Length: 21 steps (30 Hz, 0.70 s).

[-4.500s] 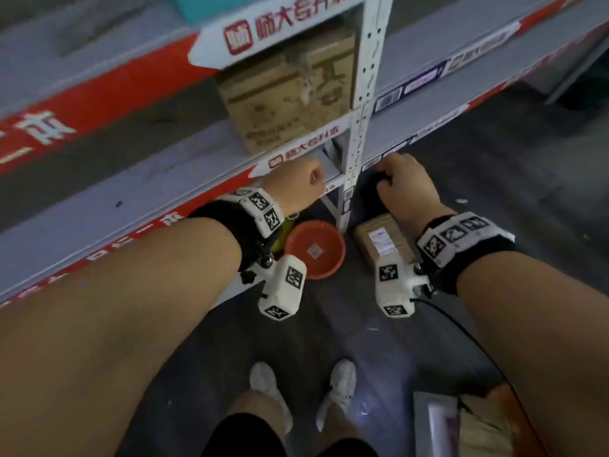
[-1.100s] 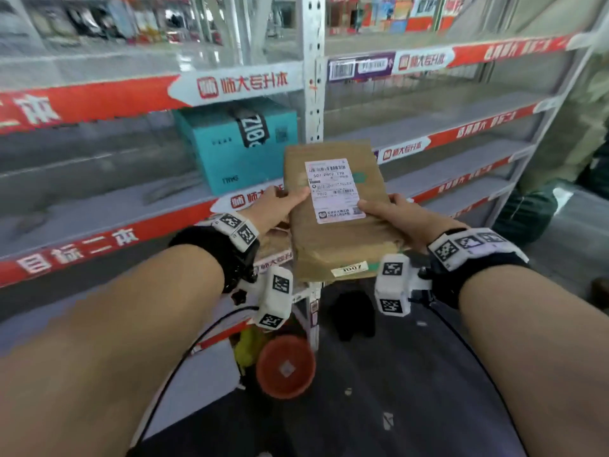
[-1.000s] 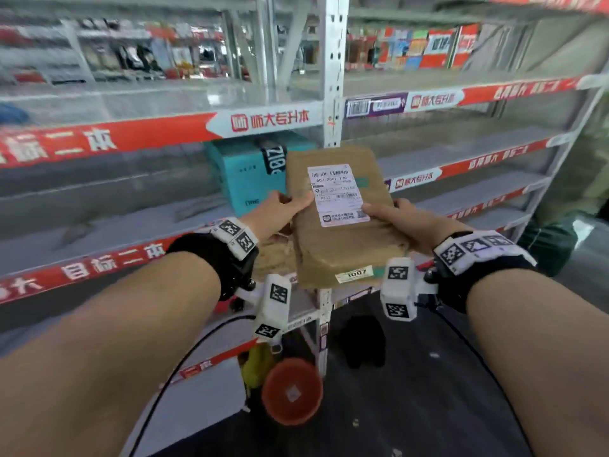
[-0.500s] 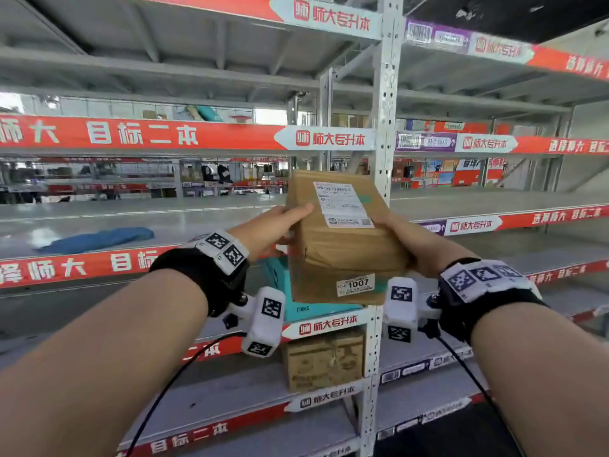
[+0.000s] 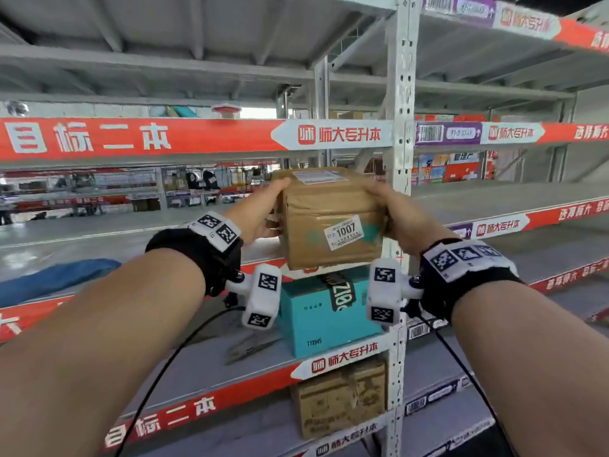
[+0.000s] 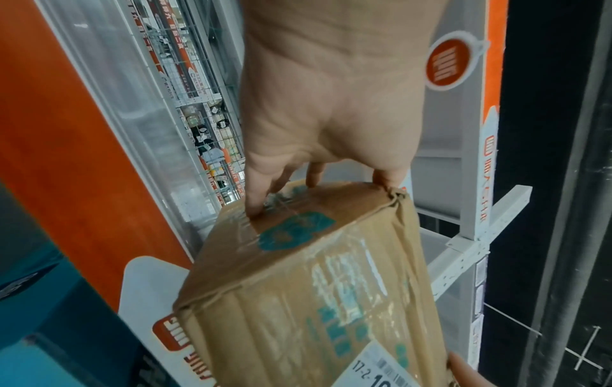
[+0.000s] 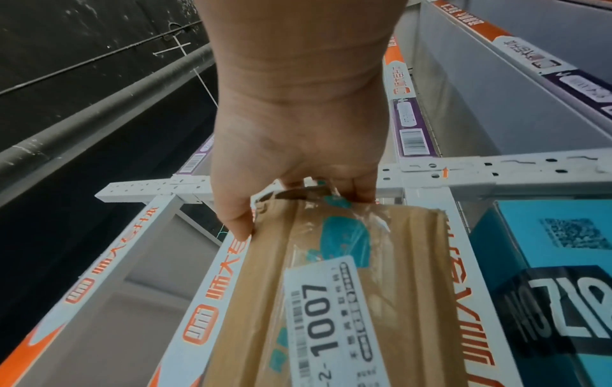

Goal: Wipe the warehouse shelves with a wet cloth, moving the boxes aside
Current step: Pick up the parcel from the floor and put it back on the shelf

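The brown cardboard box (image 5: pixel 329 222) (taped, with a white sticker reading 1007) is held up in the air in front of the shelf rack's white upright post (image 5: pixel 400 94), between both hands. The left hand (image 5: pixel 255 214) grips its left side, fingers curled over the far edge; the right hand (image 5: pixel 400 219) clasps the right side in the same way. Directly below the box, a teal box (image 5: pixel 324 311) sits on a grey shelf (image 5: pixel 197 367), and under that a second brown carton (image 5: pixel 339 397) stands on the next shelf down. A blue cloth (image 5: pixel 49 280) lies far left on the shelf at hand height.
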Motion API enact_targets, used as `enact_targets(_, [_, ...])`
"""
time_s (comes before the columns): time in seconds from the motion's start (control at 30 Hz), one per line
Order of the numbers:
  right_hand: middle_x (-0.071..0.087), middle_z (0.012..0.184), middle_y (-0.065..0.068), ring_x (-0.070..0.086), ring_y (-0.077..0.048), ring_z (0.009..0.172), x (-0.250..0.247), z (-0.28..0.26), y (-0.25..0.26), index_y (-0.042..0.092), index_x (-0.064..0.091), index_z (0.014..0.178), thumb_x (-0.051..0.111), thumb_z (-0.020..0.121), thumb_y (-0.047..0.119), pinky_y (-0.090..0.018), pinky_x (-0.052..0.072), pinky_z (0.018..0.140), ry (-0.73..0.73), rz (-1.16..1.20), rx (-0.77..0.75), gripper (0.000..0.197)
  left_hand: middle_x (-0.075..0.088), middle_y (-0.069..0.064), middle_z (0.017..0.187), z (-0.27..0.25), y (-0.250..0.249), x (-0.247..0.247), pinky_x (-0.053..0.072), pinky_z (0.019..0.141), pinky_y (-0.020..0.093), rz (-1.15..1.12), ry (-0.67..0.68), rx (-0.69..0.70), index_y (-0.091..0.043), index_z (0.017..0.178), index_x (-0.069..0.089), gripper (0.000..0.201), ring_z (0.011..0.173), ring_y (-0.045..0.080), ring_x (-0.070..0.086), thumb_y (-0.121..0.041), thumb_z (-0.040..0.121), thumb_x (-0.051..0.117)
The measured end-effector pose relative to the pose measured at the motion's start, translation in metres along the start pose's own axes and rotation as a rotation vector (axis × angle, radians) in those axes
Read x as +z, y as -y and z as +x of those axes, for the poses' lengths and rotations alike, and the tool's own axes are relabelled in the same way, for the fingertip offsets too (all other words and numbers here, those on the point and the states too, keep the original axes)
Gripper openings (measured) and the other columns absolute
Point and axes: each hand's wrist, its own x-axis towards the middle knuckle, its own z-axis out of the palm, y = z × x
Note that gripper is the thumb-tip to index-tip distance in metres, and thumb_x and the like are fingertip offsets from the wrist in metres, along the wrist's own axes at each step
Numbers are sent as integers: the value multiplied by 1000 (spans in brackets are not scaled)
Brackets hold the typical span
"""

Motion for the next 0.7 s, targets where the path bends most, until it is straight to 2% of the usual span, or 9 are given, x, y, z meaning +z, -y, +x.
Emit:
enact_targets(0.1, [60,120,-7,60,-24,106,2,28,-11,13,44,132,67,81,48,-43,49,92,-54,42,-28,67,58,-6,98,20,4,0,48,82,34,-30,-5,3,-33,94,53,22,96,17,55,-52,93,42])
enact_targets(0.17, [61,119,-6,60,-21,105,2,48,-19,13,43,133,63,85,46,-40,49,91,-38,40,-39,62,62,0,107,36,7,2,48,91,39,-59,-1,2,-31,96,56,26,105,21,56,-55,89,46])
enact_targets(0.23, [64,114,-3,61,-20,105,2,65,-25,17,50,125,57,90,46,-39,49,92,6,25,-51,46,59,4,124,46,8,5,39,104,46,-63,-15,9,-30,102,57,36,119,25,51,-61,84,50])
enact_targets(0.3, [65,111,-2,61,-19,103,4,80,-28,22,53,117,50,94,47,-40,48,94,32,12,-72,34,53,5,134,61,10,10,33,109,48,-52,-33,16,-29,112,55,51,125,27,46,-66,77,51])
enact_targets(0.37, [64,117,-3,60,-19,108,5,95,-33,21,50,125,50,92,53,-41,46,99,52,-13,-87,45,52,6,134,70,7,16,31,109,47,-70,-72,17,-28,116,54,54,125,27,45,-66,78,50])
enact_targets(0.47, [64,115,3,55,-13,109,5,117,-38,22,43,128,64,81,55,-38,38,103,100,-76,-93,61,53,4,132,85,4,25,30,107,45,-69,-133,9,-25,122,53,65,122,24,45,-69,75,49])
enact_targets(0.57, [60,106,11,53,-6,99,-1,132,-43,21,41,122,67,84,42,-33,36,96,127,-123,-94,51,51,6,134,105,6,31,31,106,50,-60,-185,-18,-22,131,48,89,122,26,45,-73,59,54])
enact_targets(0.63, [60,108,10,55,-6,98,-7,139,-44,18,38,127,67,86,36,-33,39,96,142,-99,-104,53,59,7,123,111,5,37,38,101,45,-82,-209,-22,-21,127,50,71,114,26,51,-66,73,53])
enact_targets(0.7, [58,124,4,58,-13,110,-10,147,-47,17,26,144,69,85,28,-36,42,103,153,-63,-137,73,63,7,112,116,4,43,43,90,37,-92,-233,-24,-20,121,52,53,103,23,56,-58,84,49])
